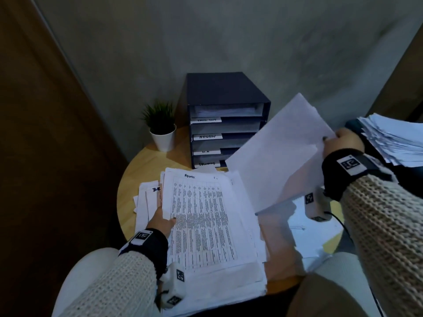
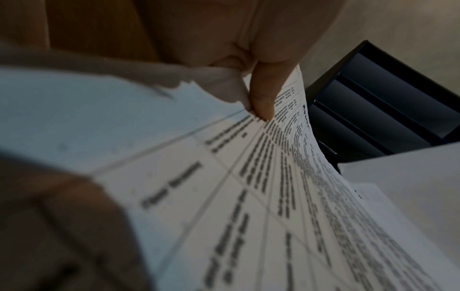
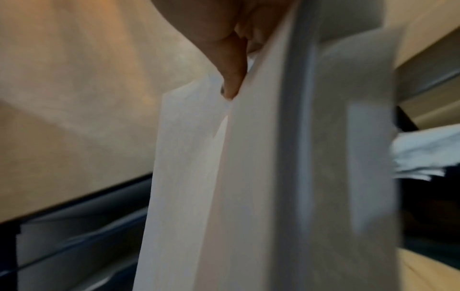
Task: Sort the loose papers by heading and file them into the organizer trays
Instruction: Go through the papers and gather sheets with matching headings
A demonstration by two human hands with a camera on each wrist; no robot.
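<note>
- My left hand (image 1: 161, 221) is nearest me, at the left edge of the paper stack (image 1: 212, 255). Its thumb and fingers pinch the edge of the top sheet (image 1: 201, 216), a printed table headed "ADMIN".
- The stack lies on the round wooden table (image 1: 146, 161), between me and the organizer (image 1: 225, 120).
- More loose papers (image 1: 146, 200) poke out left of the stack, and a few lie to its right.
- My right hand (image 1: 343, 139) is raised to the right of the organizer, its fingers clamped on the edge of some blank-faced sheets (image 1: 281, 152) that hang tilted in front of the lower trays.
- The organizer stands at the table's back edge, with labelled trays; "ADMIN" reads on the second.
- A potted plant (image 1: 161, 126) sits just left of the organizer.
- Far right of the organizer, a messy paper pile (image 1: 396, 143) rests beyond my right wrist.
</note>
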